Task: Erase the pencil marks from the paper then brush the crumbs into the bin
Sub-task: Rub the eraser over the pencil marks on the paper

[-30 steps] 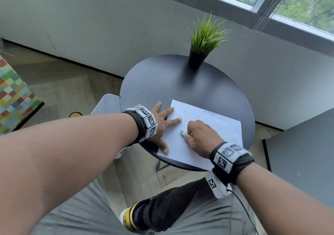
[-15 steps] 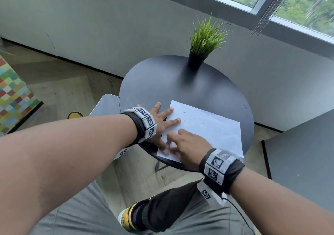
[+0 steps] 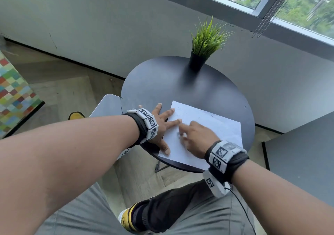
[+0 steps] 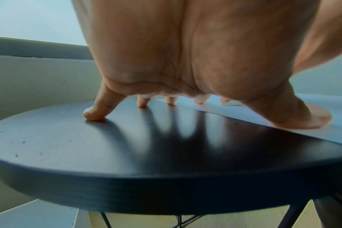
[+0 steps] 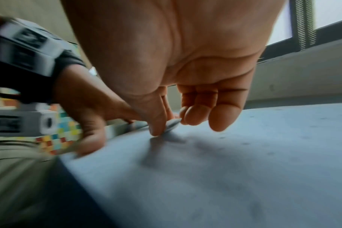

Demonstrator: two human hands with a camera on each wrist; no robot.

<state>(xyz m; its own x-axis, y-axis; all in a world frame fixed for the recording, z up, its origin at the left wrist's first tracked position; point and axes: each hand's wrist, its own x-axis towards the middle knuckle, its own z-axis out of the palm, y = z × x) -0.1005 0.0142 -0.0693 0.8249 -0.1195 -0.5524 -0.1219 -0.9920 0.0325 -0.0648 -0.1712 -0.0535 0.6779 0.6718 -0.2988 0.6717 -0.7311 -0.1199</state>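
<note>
1. Right hand (image 5: 185, 77): grip closed around a small pale eraser (image 5: 173, 124), pinched between thumb and forefinger, the other fingers curled in beside it. The eraser's lower edge is on the sheet. Blurred in the head view, so its shape is hard to read there.
2. Left hand (image 3: 159, 126): grip wide apart, fingers straight and spread, holding nothing. The thumb and at least two fingertips press the left edge of the paper (image 3: 207, 131); the little finger and its neighbour rest on the bare table (image 4: 127, 154) beside it. It acts as a clamp to stop the sheet sliding.
3. Paper lies flat on the near right part of the round dark table, near corner at or just past the rim. The eraser works in its left-middle area, just beside the left hand's fingertips.
4. Progress, as judged: erasing under way, not finished. A few short dark strokes and specks show on the far half of the sheet (image 3: 198, 116); whether these are pencil marks or crumbs I cannot tell. The patch under the right hand looks faintly smudged.
5. Left to do: clear the remaining marks, then sweep crumbs off. No bin is in view in any picture, so that step has not begun.
6. Surroundings: potted grass plant (image 3: 204, 43) at the table's far edge, well apart from the sheet.
</note>
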